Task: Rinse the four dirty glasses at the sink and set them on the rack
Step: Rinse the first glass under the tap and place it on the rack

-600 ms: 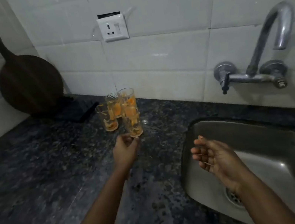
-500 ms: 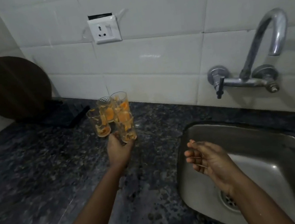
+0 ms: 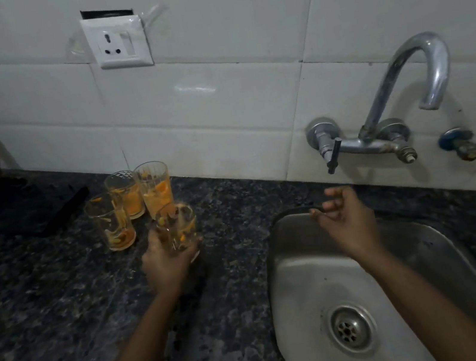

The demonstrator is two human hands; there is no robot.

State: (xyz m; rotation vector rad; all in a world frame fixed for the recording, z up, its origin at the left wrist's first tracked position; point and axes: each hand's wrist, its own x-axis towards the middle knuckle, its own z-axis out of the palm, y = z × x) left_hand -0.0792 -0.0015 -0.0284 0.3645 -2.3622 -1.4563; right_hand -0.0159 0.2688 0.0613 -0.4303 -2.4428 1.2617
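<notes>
Since a moment ago our left hand (image 3: 165,261) has drawn one glass (image 3: 178,230) away from the other three and toward us, its fingers wrapped around it, and our right hand (image 3: 347,222) has risen to the back rim of the sink (image 3: 301,267). That hand hangs loosely open, holding nothing. The three other glasses (image 3: 131,202), streaked with orange, stand bunched together near the back edge of the counter (image 3: 47,307), left of the sink. The tap (image 3: 401,109) juts from the tiled wall (image 3: 216,95) above the basin.
</notes>
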